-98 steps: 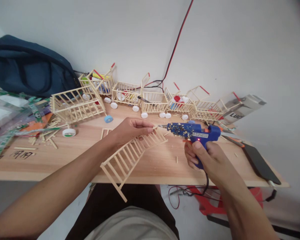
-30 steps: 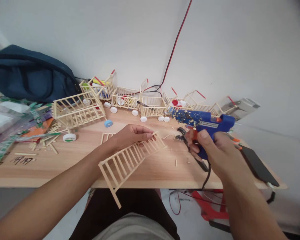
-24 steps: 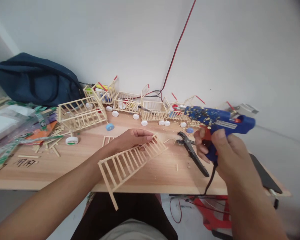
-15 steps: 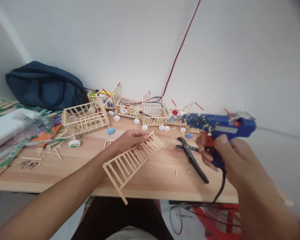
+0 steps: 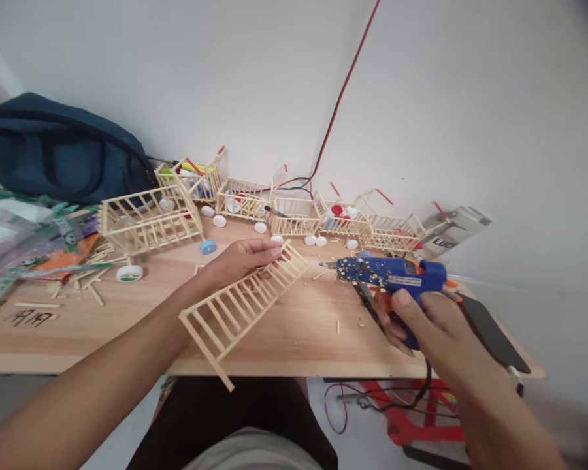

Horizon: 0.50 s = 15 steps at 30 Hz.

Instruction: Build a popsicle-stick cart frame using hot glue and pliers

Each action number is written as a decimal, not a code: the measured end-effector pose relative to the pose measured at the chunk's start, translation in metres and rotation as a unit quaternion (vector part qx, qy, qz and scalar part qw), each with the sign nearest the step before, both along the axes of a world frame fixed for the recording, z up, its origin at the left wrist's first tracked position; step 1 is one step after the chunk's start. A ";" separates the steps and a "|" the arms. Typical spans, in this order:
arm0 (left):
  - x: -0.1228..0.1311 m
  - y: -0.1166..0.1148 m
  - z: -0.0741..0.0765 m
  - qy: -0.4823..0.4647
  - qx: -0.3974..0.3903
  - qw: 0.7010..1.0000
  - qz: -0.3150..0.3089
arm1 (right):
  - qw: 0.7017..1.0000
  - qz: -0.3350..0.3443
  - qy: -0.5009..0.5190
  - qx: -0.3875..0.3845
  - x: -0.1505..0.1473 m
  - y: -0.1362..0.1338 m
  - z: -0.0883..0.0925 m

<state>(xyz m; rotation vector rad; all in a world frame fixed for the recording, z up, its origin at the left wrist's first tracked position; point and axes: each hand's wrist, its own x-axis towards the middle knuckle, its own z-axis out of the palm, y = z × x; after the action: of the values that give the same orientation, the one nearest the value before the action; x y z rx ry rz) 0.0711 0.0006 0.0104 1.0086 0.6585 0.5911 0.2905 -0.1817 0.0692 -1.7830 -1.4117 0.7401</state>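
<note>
My left hand (image 5: 245, 261) is closed on the far end of a slatted frame of thin wooden sticks (image 5: 225, 323). The frame tilts toward me over the table, one longer stick jutting past its near end. In my right hand (image 5: 421, 320) is a blue glue gun (image 5: 392, 273), its barrel spattered with crumbs. My fingers wrap its handle and the nozzle points left, a short gap from the frame's right end. Black-handled pliers (image 5: 367, 300) lie behind the glue gun, partly hidden by it and my right hand.
Along the wall stand several small stick-built carts (image 5: 296, 219) with white wheels; a larger one (image 5: 151, 219) is at left. A dark blue bag (image 5: 63, 150), loose sticks (image 5: 95, 264) and plastic wrappers lie left. A dark flat device (image 5: 494, 333) sits right. The glue gun's cord hangs over the edge.
My right hand has brought the glue gun lower and left, nearer the stick frame. The view has shifted a little to the right. My left hand keeps its hold on the frame.
</note>
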 end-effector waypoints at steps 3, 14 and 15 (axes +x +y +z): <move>0.000 -0.001 0.001 0.005 0.012 1.000 0.000 | 1.000 0.004 -0.011 -0.003 -0.003 0.002 0.002; -0.001 -0.005 0.006 0.021 0.009 1.000 0.000 | 0.999 0.021 -0.017 -0.022 -0.005 0.007 0.001; -0.001 -0.005 0.006 0.024 0.009 1.000 0.001 | 0.999 0.023 -0.017 -0.021 -0.005 0.006 0.000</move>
<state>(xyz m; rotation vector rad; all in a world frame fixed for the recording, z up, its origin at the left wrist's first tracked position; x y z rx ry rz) 0.0697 -0.0045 0.0166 1.0408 0.6978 0.5776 0.2856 -0.1753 0.0695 -1.8092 -1.4739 0.7714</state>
